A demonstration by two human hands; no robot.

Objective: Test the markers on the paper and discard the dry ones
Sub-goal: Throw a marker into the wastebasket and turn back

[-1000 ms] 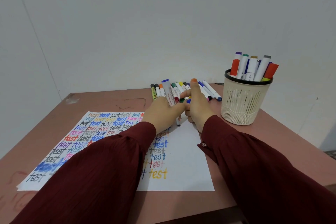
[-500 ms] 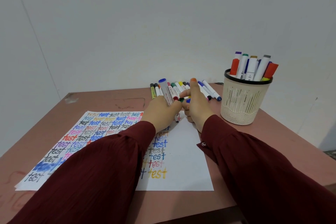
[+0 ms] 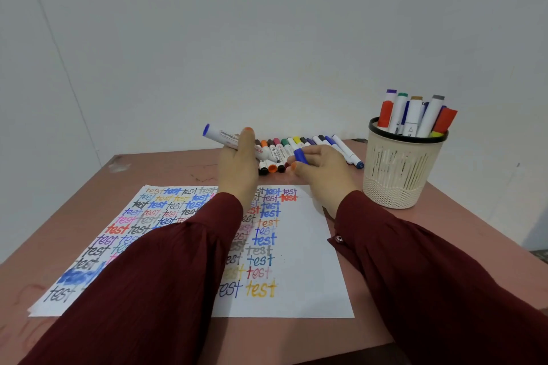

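Note:
My left hand (image 3: 237, 166) grips a white marker with a blue end (image 3: 221, 136), held nearly level above the table, its tip pointing right. My right hand (image 3: 323, 169) pinches the marker's blue cap (image 3: 301, 156), apart from the marker. Below my arms lies the white paper (image 3: 302, 246), covered on its left and middle with the word "test" in many colours. A row of several capped markers (image 3: 284, 149) lies on the table behind my hands.
A beige mesh cup (image 3: 397, 181) with a black rim stands at the right and holds several upright markers (image 3: 415, 115). The pink-brown table (image 3: 166, 169) ends at a white wall behind. My dark red sleeves cover part of the paper.
My hands were together on the blue marker. Now they are apart: the cap is off in my right hand, and my left hand has raised the marker and tilted it leftward.

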